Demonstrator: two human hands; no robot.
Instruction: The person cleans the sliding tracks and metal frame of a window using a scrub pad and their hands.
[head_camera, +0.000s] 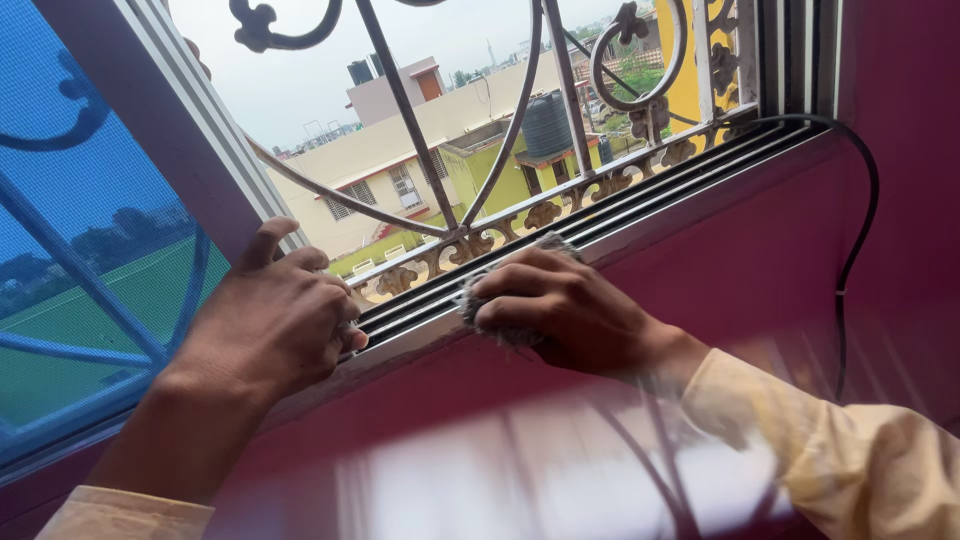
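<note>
At lower left the left hand (270, 315) rests with fingers curled together on the window track (640, 195) beside the blue mesh screen (90, 250), while at centre the right hand (565, 310) clamps a grey scrub pad (500, 335) against that track below the iron grille (470, 240).

both hands (275, 315) (560, 305) curled, knuckles up
</note>
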